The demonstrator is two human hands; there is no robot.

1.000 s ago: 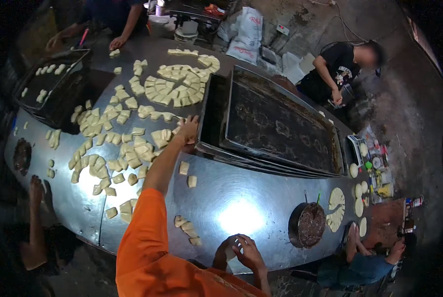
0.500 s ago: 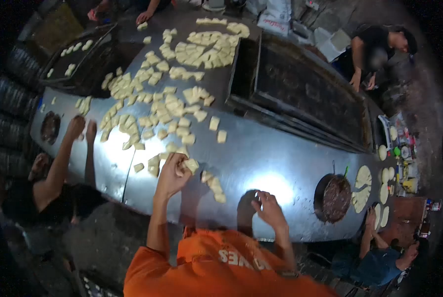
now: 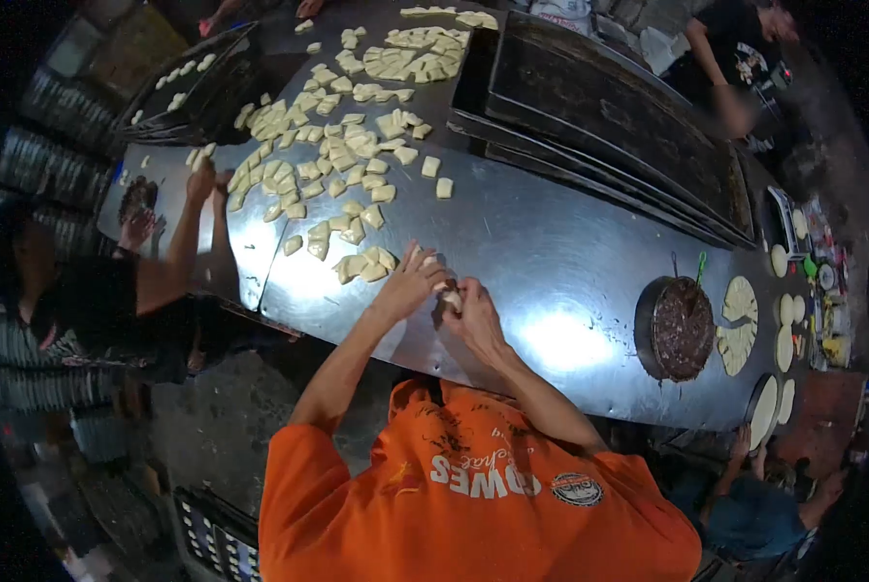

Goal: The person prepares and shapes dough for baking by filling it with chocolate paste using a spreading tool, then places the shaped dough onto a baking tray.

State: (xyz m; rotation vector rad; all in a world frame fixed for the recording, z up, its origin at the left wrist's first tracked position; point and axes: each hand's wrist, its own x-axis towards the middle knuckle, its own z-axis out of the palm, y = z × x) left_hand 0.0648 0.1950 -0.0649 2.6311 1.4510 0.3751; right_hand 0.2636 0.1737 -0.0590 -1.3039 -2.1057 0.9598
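Both of my hands are close together over the near part of the metal table. My left hand (image 3: pixel 407 285) has its fingers bent around pale dough, most of it hidden. My right hand (image 3: pixel 477 318) pinches a small dough piece (image 3: pixel 451 299) between thumb and fingers. Just left of my left hand lies a small cluster of dough pieces (image 3: pixel 361 265). Farther off, many cut dough pieces (image 3: pixel 347 150) are scattered across the table, and a fan of cut dough (image 3: pixel 420 56) lies at the back.
Stacked dark baking trays (image 3: pixel 609 126) take up the back right. A round pan of brown filling (image 3: pixel 682 328) stands on the right, beside flattened dough (image 3: pixel 737 327). Another tray (image 3: pixel 187 87) holds dough pieces. A co-worker's arm (image 3: pixel 182 238) reaches in from the left; other people stand around the table.
My left hand has let go of dough at the cluster and moved right. My right hand has come in from the right, closing on dough beside it. The view has shifted.
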